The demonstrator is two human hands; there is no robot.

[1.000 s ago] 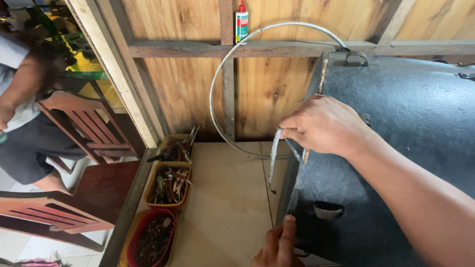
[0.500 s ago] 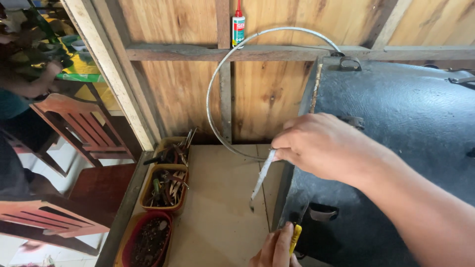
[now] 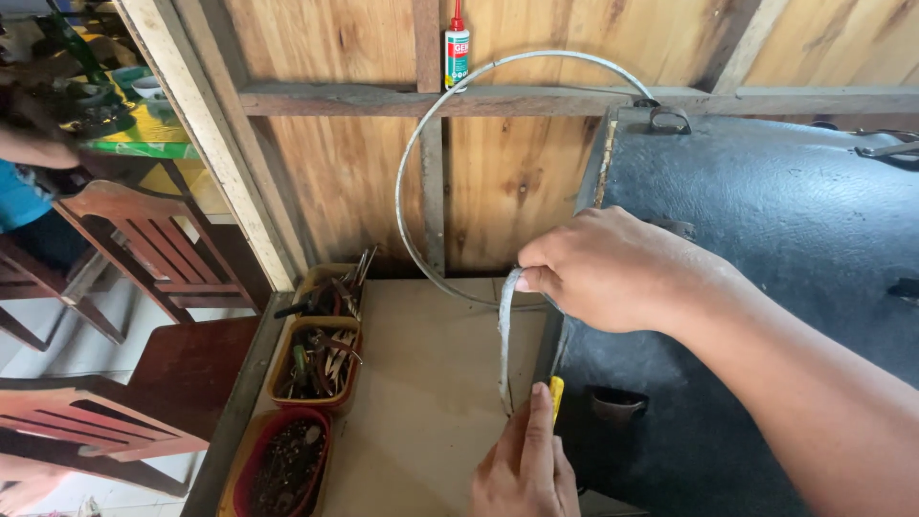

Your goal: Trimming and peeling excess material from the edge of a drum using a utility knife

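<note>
My right hand (image 3: 617,271) pinches a thin grey metal strip (image 3: 504,335) that hangs down from my fingers beside a big black case (image 3: 766,249). The strip runs on into a wide grey hoop (image 3: 412,153) that arcs up to a metal catch (image 3: 667,117) on the case's top corner. My left hand (image 3: 525,466) at the bottom edge grips a yellow-handled tool (image 3: 556,397), whose tip is close to the strip's lower end.
Orange trays (image 3: 316,359) of small tools and a red round tub (image 3: 282,469) line the left of the tan worktop (image 3: 421,412). A glue bottle (image 3: 457,46) stands on the wall's wooden rail. Wooden chairs (image 3: 144,239) and another person's arm (image 3: 33,148) are at left.
My right hand has shifted lower and left along the strip, which now hangs straighter. My left hand has risen into view with the yellow-handled tool. The person at left has moved.
</note>
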